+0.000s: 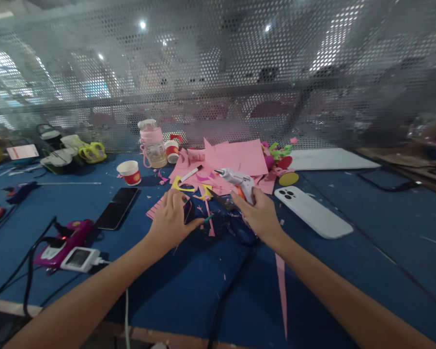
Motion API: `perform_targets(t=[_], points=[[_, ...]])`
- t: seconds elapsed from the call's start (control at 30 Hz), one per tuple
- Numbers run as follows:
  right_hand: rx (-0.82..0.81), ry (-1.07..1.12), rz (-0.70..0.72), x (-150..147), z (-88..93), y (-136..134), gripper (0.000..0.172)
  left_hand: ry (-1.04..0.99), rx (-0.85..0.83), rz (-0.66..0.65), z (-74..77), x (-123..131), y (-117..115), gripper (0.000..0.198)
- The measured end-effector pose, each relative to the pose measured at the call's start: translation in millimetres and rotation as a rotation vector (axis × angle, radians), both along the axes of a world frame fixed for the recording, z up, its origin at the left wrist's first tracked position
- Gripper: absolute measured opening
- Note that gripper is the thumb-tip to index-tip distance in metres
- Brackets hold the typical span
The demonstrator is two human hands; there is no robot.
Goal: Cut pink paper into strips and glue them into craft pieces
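My right hand [259, 213] is closed round a white hot glue gun [236, 178] with an orange trigger, its nozzle pointing left. Beneath that hand lie scissors [242, 231] with dark handles, partly covered. My left hand [172, 213] hovers over or rests on striped pink paper [155, 208], thumb stretched away from the fingers; contact is hard to judge. A dark object with a pink edge [188, 209] sits beside its fingers, mostly hidden. Behind both hands are pink paper sheets [236, 157], a marker [191, 173] and yellow paper scraps [179, 184].
A black phone [117, 208], paper cup [130, 173] and pink-lidded bottle [152, 145] stand left. A purple power strip [67, 242] with cables lies near the front left. To the right is a white phone [314, 212]. A perforated metal screen [218, 72] closes the back.
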State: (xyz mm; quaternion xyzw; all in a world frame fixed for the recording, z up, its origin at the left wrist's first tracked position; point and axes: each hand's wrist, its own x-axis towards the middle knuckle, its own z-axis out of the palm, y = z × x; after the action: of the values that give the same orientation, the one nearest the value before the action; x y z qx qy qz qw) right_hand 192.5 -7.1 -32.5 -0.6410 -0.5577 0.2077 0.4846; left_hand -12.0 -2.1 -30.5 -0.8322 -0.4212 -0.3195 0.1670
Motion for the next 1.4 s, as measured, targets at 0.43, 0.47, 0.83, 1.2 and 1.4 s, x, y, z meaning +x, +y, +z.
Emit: perform_targets(t=[0.43,0.47,0.83,1.2,1.4], points=[[-0.014,0.003,-0.004,-0.5,0.9,0.4,0.035,-0.272,-0.580,0.040,1.8,-7.0,17.8,0.006],[-0.011,0.001,-0.005,-0.5,0.8,0.7,0.035,-0.335,-0.583,-0.007,5.5,-6.8,16.6,0.007],[0.093,-0.115,-0.009,-1.7,2.8,-1.6,0.033,-1.023,-0.918,-0.276,19.7,4.4,1.5,0.015],[0.183,-0.219,-0.030,-4.3,5.8,-4.8,0.032,-1.379,-1.217,-0.381,20.8,6.7,0.5,0.016],[0.219,-0.275,-0.058,-9.2,6.5,-11.0,0.030,-1.595,-1.413,-0.531,27.2,6.4,-0.8,0.027]])
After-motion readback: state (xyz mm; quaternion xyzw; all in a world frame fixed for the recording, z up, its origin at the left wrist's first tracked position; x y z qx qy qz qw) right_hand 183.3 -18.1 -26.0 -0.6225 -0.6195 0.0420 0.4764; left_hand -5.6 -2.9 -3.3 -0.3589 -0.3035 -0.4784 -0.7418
